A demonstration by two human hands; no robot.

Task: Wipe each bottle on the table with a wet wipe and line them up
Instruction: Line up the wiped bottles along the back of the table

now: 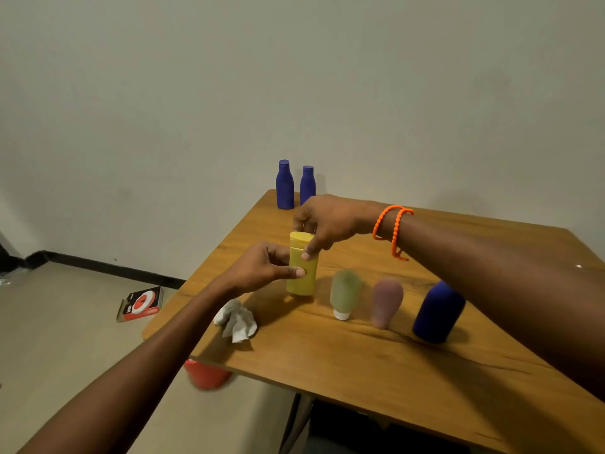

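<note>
While no label reads, both hands (294,250) around upright yellow bottle (302,276)

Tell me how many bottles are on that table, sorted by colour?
Dark blue plastic bottles: 3, two narrow-necked ones at the far corner and a wide one in the near row
Yellow plastic bottle: 1, held by both hands
Translucent green squeeze bottle: 1
Translucent pink squeeze bottle: 1
Total: 6

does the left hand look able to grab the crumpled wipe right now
Probably not right away: the left hand grips the yellow bottle, as does the right hand. The crumpled wipe lies uncovered just below it, so once it lets go the way looks free.
</note>
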